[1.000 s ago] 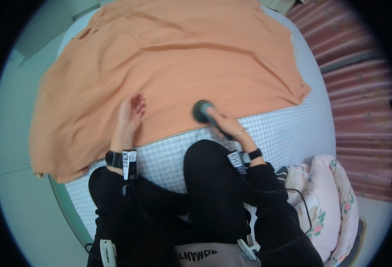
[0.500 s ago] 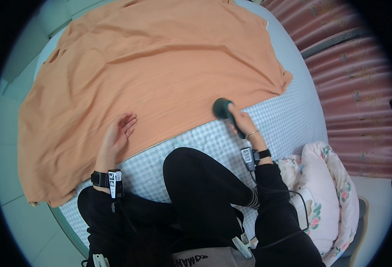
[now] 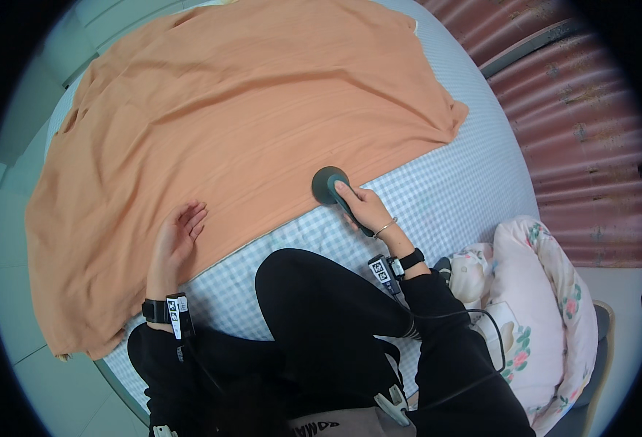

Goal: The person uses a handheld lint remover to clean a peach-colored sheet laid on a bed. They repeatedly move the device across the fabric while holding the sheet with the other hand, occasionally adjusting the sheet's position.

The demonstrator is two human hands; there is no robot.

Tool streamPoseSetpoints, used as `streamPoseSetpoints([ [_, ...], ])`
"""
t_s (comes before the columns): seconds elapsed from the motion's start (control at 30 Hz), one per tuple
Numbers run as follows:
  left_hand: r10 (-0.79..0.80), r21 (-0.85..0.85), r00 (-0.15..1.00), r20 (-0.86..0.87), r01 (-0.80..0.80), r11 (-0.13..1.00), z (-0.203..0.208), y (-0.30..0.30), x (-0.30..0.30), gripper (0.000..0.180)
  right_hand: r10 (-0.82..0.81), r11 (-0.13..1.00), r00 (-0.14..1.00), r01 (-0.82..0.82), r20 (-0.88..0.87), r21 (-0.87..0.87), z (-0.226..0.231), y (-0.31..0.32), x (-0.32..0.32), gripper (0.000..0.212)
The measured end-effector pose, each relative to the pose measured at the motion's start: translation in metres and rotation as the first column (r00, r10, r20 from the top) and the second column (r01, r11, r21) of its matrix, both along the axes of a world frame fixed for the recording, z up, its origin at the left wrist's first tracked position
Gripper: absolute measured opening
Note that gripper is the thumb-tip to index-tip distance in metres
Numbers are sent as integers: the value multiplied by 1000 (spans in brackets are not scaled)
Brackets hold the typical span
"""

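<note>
A large orange cloth [image 3: 263, 109] lies spread with soft folds over the bed. My right hand [image 3: 368, 210] is wrapped round the handle of a dark green fabric shaver [image 3: 330, 185], thumb on its upper side. The shaver's round head rests at the cloth's near edge, where the blue-and-white checked sheet [image 3: 263, 247] shows. Over the left part of the cloth is my left hand [image 3: 179, 231], palm turned partly up, fingers loosely curled and apart, holding nothing.
My bent legs in black trousers [image 3: 314, 291] rest on the near side of the bed. A floral quilt [image 3: 532, 320] is bundled at the right. Pink curtains [image 3: 576, 146] hang beyond the bed's right side. A black cable [image 3: 474, 313] loops by my right forearm.
My right hand has moved left along the cloth's near edge with the fabric shaver. My left hand has shifted slightly left and nearer to me. The view has turned a little.
</note>
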State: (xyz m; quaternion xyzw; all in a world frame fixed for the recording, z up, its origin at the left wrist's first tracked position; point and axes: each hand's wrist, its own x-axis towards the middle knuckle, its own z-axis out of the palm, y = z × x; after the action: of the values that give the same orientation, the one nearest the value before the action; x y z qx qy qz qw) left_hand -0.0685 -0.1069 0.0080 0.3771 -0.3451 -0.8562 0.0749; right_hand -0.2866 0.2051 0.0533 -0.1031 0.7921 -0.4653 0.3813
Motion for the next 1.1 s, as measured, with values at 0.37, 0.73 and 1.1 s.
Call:
streamPoseSetpoints([
  [0.37,11,65,1000,5,-12,998,0,-5,1,22,-444,893,892,449,-88,42,5,62,-87,57],
  [0.73,18,77,1000,8,-18,997,4,-4,0,22,-390,917,916,395,-90,46,5,51,-97,58],
  [1.1,58,109,998,23,-60,992,6,-5,-1,24,-410,906,892,423,-189,31,-2,30,-109,60],
])
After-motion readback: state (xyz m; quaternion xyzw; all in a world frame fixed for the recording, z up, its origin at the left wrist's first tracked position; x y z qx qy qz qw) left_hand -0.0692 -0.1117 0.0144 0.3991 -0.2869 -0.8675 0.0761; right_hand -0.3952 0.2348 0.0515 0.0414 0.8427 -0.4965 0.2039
